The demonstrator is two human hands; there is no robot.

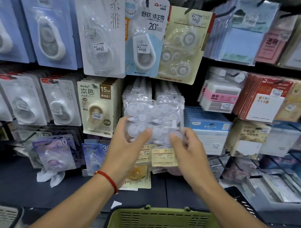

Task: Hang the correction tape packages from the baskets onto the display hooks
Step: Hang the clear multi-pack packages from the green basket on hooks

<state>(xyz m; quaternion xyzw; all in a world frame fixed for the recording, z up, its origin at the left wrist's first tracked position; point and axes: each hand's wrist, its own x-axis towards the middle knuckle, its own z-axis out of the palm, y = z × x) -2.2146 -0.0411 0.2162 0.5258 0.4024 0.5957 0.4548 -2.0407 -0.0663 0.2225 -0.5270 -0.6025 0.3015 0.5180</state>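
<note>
While a clear plastic bag of white correction tape packages [153,120] is gripped by the left hand [129,148] and right hand [186,146] before the display hooks above the green slatted basket [159,221], a missed hook could drop it.

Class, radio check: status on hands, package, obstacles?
Both hands, left and right, gripping clear multipack. Held against hanging stock. Green basket below. Hook hidden.

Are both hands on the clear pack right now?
Yes, the left hand and right hand both grip the clear pack in front of the display.
</note>
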